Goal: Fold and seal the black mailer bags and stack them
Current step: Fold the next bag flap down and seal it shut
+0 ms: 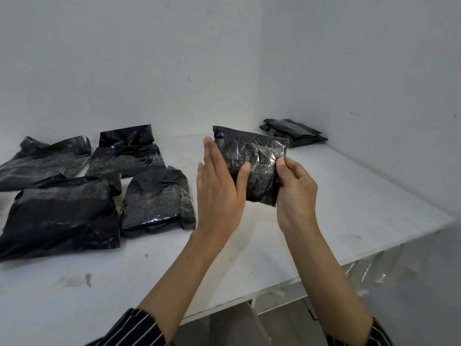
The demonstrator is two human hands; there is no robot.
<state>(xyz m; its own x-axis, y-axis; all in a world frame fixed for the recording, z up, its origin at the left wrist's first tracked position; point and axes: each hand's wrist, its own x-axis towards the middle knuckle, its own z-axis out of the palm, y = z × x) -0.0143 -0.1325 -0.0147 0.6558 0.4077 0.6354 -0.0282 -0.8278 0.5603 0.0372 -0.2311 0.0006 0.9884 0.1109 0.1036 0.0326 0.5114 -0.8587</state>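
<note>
Your right hand (296, 193) pinches the folded bag (252, 156) by its right edge, thumb on front, holding it up off the table (349, 196). Your left hand (219, 186), fingers straight and together, lies flat against its other side, likely steadying it to press the seal. On your left lie four loose bags (157, 198), unsealed. The stack (293, 132) sits in the far right corner, and the way there looks open.

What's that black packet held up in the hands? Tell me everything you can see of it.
The black mailer bag is a small folded packet of glossy, crinkled plastic, bulging as if filled. It is held upright above the white table. The right hand pinches its right edge; the left hand, fingers straight, lies against its left side.
</note>
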